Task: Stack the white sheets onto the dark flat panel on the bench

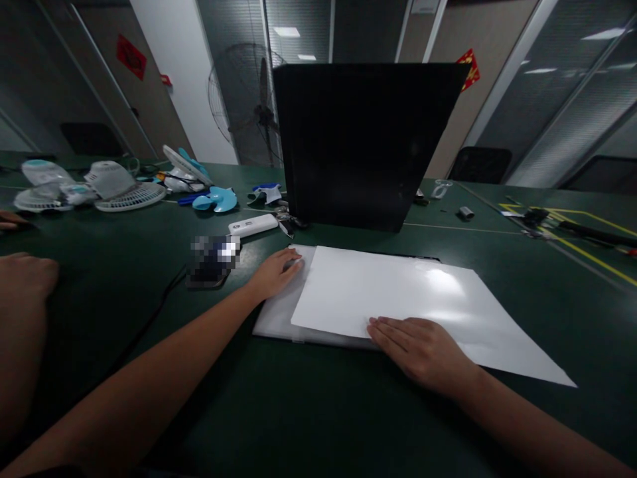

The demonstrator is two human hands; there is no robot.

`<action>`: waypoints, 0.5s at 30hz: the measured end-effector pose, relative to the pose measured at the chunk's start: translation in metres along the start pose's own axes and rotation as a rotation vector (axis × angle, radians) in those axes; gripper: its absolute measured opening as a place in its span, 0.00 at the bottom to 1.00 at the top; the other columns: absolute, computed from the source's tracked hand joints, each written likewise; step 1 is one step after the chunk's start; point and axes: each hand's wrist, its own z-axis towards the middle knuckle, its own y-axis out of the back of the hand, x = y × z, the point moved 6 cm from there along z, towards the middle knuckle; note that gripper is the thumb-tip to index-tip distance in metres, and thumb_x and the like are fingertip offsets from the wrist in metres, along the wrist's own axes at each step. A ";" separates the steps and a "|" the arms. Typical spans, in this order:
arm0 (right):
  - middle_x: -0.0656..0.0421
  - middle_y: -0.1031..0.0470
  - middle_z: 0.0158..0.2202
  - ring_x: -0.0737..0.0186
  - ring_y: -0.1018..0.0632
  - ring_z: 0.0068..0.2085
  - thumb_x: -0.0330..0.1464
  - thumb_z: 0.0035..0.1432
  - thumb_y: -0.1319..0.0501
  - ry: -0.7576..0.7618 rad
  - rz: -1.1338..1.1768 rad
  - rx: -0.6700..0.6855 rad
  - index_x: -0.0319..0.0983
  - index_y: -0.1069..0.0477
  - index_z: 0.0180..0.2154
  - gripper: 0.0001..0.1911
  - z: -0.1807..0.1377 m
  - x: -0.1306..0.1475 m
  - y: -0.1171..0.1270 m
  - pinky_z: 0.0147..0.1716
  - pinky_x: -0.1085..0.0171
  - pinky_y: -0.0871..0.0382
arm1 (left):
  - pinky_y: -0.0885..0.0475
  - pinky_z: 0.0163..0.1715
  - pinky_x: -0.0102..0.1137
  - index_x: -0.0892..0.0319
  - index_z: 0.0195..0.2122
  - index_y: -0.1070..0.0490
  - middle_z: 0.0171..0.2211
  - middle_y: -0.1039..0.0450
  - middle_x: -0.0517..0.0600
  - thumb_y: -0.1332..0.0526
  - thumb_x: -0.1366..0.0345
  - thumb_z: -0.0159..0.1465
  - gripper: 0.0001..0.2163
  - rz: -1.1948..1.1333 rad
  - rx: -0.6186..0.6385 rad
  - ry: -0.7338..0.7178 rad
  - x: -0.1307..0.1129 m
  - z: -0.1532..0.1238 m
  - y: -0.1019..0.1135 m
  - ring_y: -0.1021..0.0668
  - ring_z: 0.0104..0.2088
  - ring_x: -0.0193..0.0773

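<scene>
A glossy white sheet (363,285) lies over a flat, pale panel (279,315) with a thin dark edge, on the dark green table. The sheet sits askew and reaches past the panel on the right. My left hand (275,272) rests on the panel's left part, fingers stretched out beside the sheet's left edge. On the sheet's near edge, my right hand (421,348) lies flat with its fingers extended. Neither hand appears to grip anything, though the undersides of the fingers are hidden.
A large black upright box (368,146) stands just behind the panel. A blurred-out phone (212,262), a white power bank (253,226), a blue fan blade (215,200) and white fan parts (112,186) lie left. Another person's arm (22,318) rests at far left.
</scene>
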 end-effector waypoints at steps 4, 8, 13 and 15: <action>0.50 0.17 0.51 0.53 0.15 0.49 0.27 0.71 0.42 0.031 0.042 -0.051 0.35 0.20 0.53 0.15 0.005 0.011 -0.004 0.39 0.58 0.15 | 0.38 0.71 0.48 0.57 0.59 0.23 0.66 0.29 0.58 0.43 0.42 0.69 0.28 0.033 0.046 -0.006 -0.001 -0.001 -0.003 0.30 0.69 0.53; 0.51 0.20 0.58 0.55 0.18 0.57 0.31 0.73 0.43 -0.006 0.138 -0.064 0.36 0.22 0.57 0.17 0.007 0.008 -0.006 0.46 0.59 0.16 | 0.39 0.72 0.49 0.57 0.61 0.24 0.69 0.32 0.58 0.34 0.44 0.64 0.30 0.080 0.073 0.009 0.001 -0.001 -0.003 0.31 0.70 0.55; 0.51 0.20 0.58 0.48 0.19 0.58 0.37 0.73 0.45 -0.436 0.015 0.021 0.40 0.22 0.59 0.20 -0.028 -0.066 -0.013 0.53 0.46 0.19 | 0.39 0.72 0.47 0.55 0.64 0.26 0.71 0.34 0.56 0.36 0.56 0.65 0.26 0.078 0.076 0.022 0.005 -0.001 -0.003 0.31 0.70 0.52; 0.46 0.18 0.54 0.40 0.16 0.51 0.42 0.73 0.47 -0.770 -0.103 0.176 0.40 0.20 0.56 0.23 -0.061 -0.110 -0.018 0.47 0.39 0.19 | 0.40 0.72 0.48 0.55 0.64 0.26 0.72 0.37 0.55 0.38 0.62 0.65 0.25 0.075 0.096 0.002 0.006 0.000 -0.004 0.32 0.71 0.51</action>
